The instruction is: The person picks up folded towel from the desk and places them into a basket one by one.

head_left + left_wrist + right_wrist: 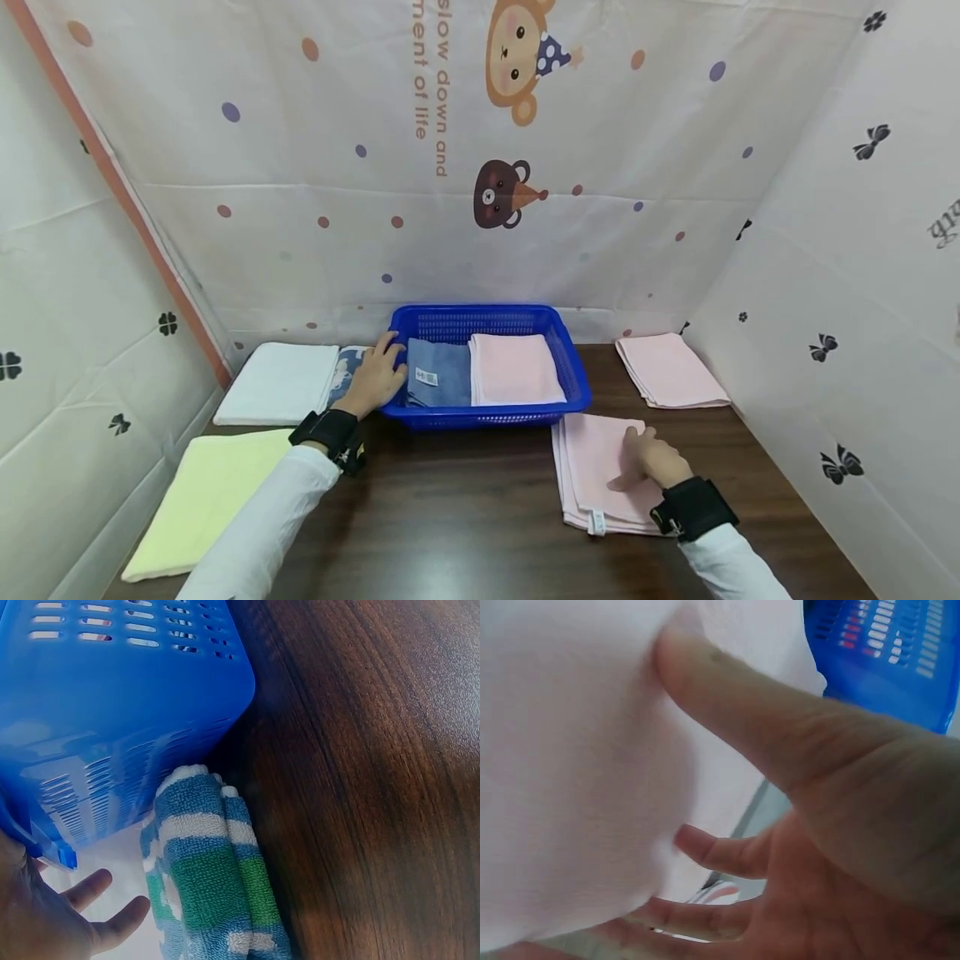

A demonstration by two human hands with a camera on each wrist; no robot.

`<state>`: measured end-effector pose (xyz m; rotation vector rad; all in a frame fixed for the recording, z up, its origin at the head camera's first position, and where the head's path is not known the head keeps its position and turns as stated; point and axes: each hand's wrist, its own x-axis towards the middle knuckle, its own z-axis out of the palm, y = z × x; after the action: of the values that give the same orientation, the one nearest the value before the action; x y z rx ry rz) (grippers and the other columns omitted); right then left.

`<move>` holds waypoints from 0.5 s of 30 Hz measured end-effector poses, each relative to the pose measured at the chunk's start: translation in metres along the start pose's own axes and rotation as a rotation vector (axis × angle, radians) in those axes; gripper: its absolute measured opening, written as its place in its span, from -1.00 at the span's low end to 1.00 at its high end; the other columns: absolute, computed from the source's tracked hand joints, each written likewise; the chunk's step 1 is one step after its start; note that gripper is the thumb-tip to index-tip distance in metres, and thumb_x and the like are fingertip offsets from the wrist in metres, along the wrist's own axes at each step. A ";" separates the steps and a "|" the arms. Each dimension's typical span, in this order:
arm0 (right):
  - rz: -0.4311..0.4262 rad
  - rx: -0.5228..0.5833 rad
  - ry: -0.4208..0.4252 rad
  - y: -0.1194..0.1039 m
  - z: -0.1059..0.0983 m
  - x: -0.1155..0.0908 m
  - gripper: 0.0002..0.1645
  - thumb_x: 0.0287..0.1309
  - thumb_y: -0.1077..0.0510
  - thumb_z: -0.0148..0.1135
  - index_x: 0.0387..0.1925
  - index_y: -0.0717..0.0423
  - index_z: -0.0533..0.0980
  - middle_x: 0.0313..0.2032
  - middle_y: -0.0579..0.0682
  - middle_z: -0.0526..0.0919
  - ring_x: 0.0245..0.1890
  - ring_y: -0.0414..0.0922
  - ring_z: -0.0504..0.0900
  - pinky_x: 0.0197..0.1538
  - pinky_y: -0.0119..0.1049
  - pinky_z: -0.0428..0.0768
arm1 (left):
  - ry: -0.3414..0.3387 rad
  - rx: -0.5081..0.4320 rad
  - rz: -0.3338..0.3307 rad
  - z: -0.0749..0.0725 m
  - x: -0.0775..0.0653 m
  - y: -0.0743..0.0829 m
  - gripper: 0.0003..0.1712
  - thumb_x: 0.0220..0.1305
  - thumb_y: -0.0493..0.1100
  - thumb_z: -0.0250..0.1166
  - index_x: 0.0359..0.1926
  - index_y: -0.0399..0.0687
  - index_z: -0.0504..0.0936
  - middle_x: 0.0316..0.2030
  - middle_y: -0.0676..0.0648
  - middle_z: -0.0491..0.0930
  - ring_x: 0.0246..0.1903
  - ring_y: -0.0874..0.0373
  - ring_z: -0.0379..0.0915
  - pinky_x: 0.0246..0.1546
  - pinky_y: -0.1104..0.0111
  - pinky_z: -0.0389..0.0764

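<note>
At the left end of a blue plastic basket (480,421), my left hand (375,379) holds the rim, thumb over the inner side and fingers spread outside. The left wrist view shows a striped towel (206,855) below the fingers. A folded blue cloth (442,379) with a label and a folded pink towel (517,371) lie side by side in the basket. My right hand (656,458) grips a folded pink towel (592,467) in front of the basket's right end. In the right wrist view the thumb (727,686) presses into the cloth; some fingertips are hidden by it.
Left of the basket lie a folded white towel (281,383), a blue patterned cloth (345,371) and a yellow towel (217,492). Another folded pink towel (671,371) is at the back right. Printed cloth walls (300,250) enclose the dark wooden table (442,517).
</note>
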<state>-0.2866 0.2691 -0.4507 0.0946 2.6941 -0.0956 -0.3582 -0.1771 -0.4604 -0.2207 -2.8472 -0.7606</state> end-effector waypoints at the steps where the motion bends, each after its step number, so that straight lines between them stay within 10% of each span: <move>1: -0.004 -0.005 -0.003 -0.002 0.001 -0.002 0.39 -0.10 -0.21 0.63 0.39 0.58 0.06 0.26 0.68 0.18 0.14 0.57 0.43 0.19 0.44 0.47 | 0.001 0.001 0.000 0.000 0.000 -0.001 -0.49 0.48 -0.16 0.02 0.34 -0.30 0.44 0.57 -0.23 0.05 0.41 -0.44 0.16 0.22 -0.36 0.41; 9: -0.123 -0.065 0.060 -0.020 0.016 -0.017 0.28 -0.18 -0.27 0.64 0.30 0.49 0.23 0.14 0.58 0.35 -0.04 0.44 0.57 0.00 0.33 0.60 | 0.001 0.008 -0.006 -0.005 -0.001 -0.003 -0.49 0.47 -0.15 0.02 0.34 -0.29 0.45 0.57 -0.23 0.05 0.41 -0.43 0.17 0.22 -0.34 0.42; 15: -0.209 0.205 0.109 -0.004 0.017 -0.016 -0.07 0.05 -0.16 0.53 0.24 0.34 0.37 0.04 0.42 0.53 -0.19 0.16 0.63 -0.30 0.01 0.67 | -0.008 0.004 0.001 -0.001 0.002 -0.003 -0.50 0.48 -0.15 0.02 0.33 -0.27 0.46 0.57 -0.22 0.05 0.39 -0.44 0.19 0.23 -0.34 0.41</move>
<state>-0.2656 0.2625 -0.4590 -0.1239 2.7870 -0.4431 -0.3606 -0.1798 -0.4603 -0.2255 -2.8553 -0.7555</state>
